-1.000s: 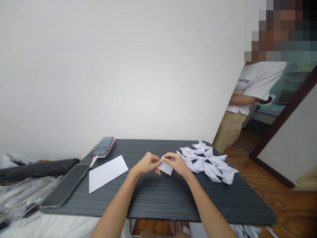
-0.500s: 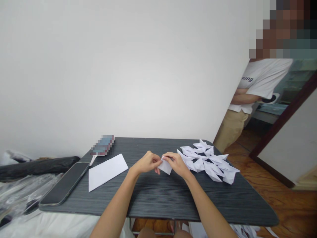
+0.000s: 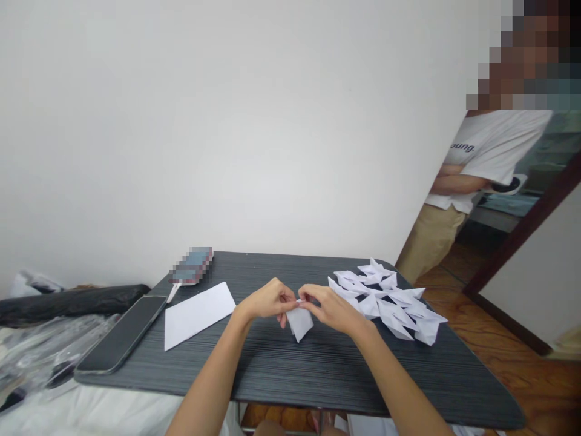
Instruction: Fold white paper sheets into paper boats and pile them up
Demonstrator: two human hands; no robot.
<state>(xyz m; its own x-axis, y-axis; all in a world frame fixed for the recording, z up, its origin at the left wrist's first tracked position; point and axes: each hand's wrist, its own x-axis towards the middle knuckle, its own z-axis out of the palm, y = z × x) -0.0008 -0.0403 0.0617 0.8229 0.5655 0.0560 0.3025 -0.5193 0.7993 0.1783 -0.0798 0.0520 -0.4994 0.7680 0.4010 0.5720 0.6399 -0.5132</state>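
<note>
Over the middle of the dark grey table (image 3: pixel 281 375), my left hand (image 3: pixel 265 301) and my right hand (image 3: pixel 333 309) pinch the top edge of a small folded white paper piece (image 3: pixel 300 323). Its lower point hangs toward the tabletop. Both hands have their fingers closed on it, fingertips almost meeting. A pile of several folded white paper shapes (image 3: pixel 390 300) lies just to the right of my right hand. A flat white paper sheet (image 3: pixel 197 313) lies to the left of my left hand.
A dark phone (image 3: pixel 120 334) lies near the table's left edge, with a blurred small object (image 3: pixel 190 265) behind it. A long black bundle (image 3: pixel 68 303) and clear plastic lie off the left edge. Another person in a white shirt (image 3: pixel 488 157) stands in the doorway at right.
The paper piece has turned so its point hangs lower under my fingers. Both hands have dropped slightly and the view has shifted a little left.
</note>
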